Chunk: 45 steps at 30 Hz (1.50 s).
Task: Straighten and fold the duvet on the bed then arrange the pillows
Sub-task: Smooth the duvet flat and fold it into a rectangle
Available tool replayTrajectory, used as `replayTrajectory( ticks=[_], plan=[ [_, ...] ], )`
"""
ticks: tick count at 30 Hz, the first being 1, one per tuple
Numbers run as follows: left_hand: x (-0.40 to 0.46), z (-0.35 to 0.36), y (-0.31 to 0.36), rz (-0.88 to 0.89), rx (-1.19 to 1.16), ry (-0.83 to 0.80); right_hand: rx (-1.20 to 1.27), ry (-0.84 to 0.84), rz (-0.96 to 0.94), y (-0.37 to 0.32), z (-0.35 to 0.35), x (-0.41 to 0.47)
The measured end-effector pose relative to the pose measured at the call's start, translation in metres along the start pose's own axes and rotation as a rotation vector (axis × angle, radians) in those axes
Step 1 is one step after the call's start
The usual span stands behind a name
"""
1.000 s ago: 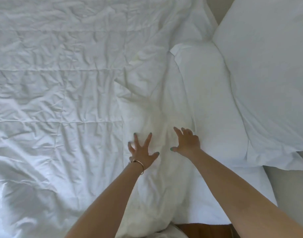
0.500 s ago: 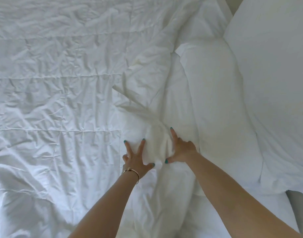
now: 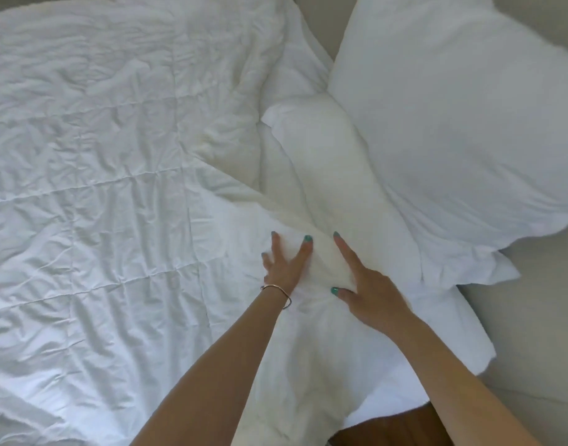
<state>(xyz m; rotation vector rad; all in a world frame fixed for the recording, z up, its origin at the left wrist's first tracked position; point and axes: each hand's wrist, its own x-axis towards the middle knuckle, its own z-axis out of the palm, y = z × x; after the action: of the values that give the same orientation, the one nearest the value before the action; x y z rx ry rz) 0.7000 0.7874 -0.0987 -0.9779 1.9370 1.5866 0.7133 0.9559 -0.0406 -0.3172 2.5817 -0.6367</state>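
Both hands press on a bunched ridge of the white duvet [image 3: 92, 194] near the head of the bed. The left hand [image 3: 284, 267] lies flat on the cloth with its fingers [image 3: 303, 252] spread wide and straight, holding nothing; a thin bracelet [image 3: 277, 289] circles that wrist. The right hand [image 3: 371, 292] lies just beside it, forefinger stretched forward and thumb pointing toward the left hand, so a raised fold of duvet sits between the two hands; the other right fingers are hidden behind the hand, and whether they curl into the cloth cannot be told. The nails are painted teal.

The duvet spreads away to the left of the fingers, creased and quilted in squares, and its rumpled edge runs up ahead of them. Just ahead and to the right of the right fingers lies the near pillow [image 3: 327, 162], touching the duvet fold. Farther right, well past the fingers, the large pillow [image 3: 453, 123] leans tilted over the near one, its flanged edge hanging toward the bed's side. Behind the wrists, at the lower edge, a strip of brown wood [image 3: 392, 429] shows beside the bedding
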Motion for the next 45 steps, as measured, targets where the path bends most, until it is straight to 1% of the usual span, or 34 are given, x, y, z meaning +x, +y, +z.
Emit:
replayTrajectory(
  ticks=[2,4,6,7,9,11,14,16,17,19,21,26,28,30,31,33,35,37,39,41,42,43,44,45],
  plan=[
    [-0.022,0.029,0.013,0.136,0.017,-0.132,0.025,0.099,-0.007,0.016,-0.019,-0.037],
    [-0.047,0.056,0.019,0.292,0.066,-0.25,0.029,0.214,0.039,0.039,-0.036,-0.076],
    [-0.065,0.078,0.018,0.408,0.215,-0.314,0.069,0.337,0.085,0.062,-0.05,-0.118],
    [-0.072,0.088,0.017,0.434,0.312,-0.332,0.061,0.398,0.082,0.072,-0.056,-0.136],
    [-0.086,0.105,0.015,0.471,0.506,-0.35,-0.001,0.457,0.082,0.085,-0.063,-0.167],
    [-0.1,0.117,0.015,0.533,0.651,-0.338,-0.052,0.494,0.102,0.093,-0.069,-0.188],
    [-0.114,0.126,0.015,0.636,0.723,-0.276,-0.069,0.573,0.156,0.104,-0.075,-0.2],
    [-0.113,0.125,0.012,0.724,0.827,-0.254,-0.112,0.562,0.24,0.119,-0.072,-0.19],
    [-0.109,0.123,0.008,0.745,0.879,-0.264,-0.135,0.519,0.317,0.13,-0.066,-0.181],
    [-0.1,0.121,-0.004,0.703,0.948,-0.295,-0.114,0.383,0.451,0.152,-0.052,-0.164],
    [-0.095,0.119,-0.015,0.617,0.965,-0.298,-0.057,0.287,0.507,0.167,-0.04,-0.149],
    [-0.092,0.114,-0.032,0.518,0.981,-0.245,0.149,0.082,0.504,0.176,-0.017,-0.134],
    [-0.093,0.114,-0.034,0.507,0.99,-0.241,0.157,0.003,0.496,0.176,-0.002,-0.134],
    [-0.096,0.115,-0.037,0.52,1.018,-0.25,0.123,-0.035,0.507,0.176,0.009,-0.138],
    [-0.097,0.115,-0.038,0.539,1.041,-0.263,0.103,-0.012,0.515,0.18,0.01,-0.142],
    [-0.1,0.111,-0.041,0.585,1.092,-0.298,0.103,0.106,0.537,0.193,0.007,-0.157],
    [-0.1,0.101,-0.042,0.595,1.132,-0.319,0.195,0.212,0.552,0.208,0.002,-0.174],
    [-0.101,0.085,-0.044,0.569,1.15,-0.303,0.184,0.232,0.529,0.214,0.0,-0.188],
    [-0.099,0.065,-0.045,0.587,1.126,-0.234,0.012,0.289,0.458,0.204,0.0,-0.198],
    [-0.093,0.044,-0.041,0.631,1.081,-0.142,-0.233,0.383,0.4,0.194,0.004,-0.208],
    [-0.089,0.036,-0.04,0.643,1.064,-0.103,-0.258,0.391,0.387,0.193,0.002,-0.214],
    [-0.087,0.031,-0.041,0.632,1.061,-0.085,-0.248,0.355,0.389,0.198,0.001,-0.215],
    [-0.087,0.029,-0.042,0.602,1.078,-0.094,-0.164,0.338,0.404,0.201,0.001,-0.215],
    [-0.089,0.031,-0.045,0.583,1.095,-0.111,0.022,0.352,0.445,0.197,0.0,-0.211]
  ],
)
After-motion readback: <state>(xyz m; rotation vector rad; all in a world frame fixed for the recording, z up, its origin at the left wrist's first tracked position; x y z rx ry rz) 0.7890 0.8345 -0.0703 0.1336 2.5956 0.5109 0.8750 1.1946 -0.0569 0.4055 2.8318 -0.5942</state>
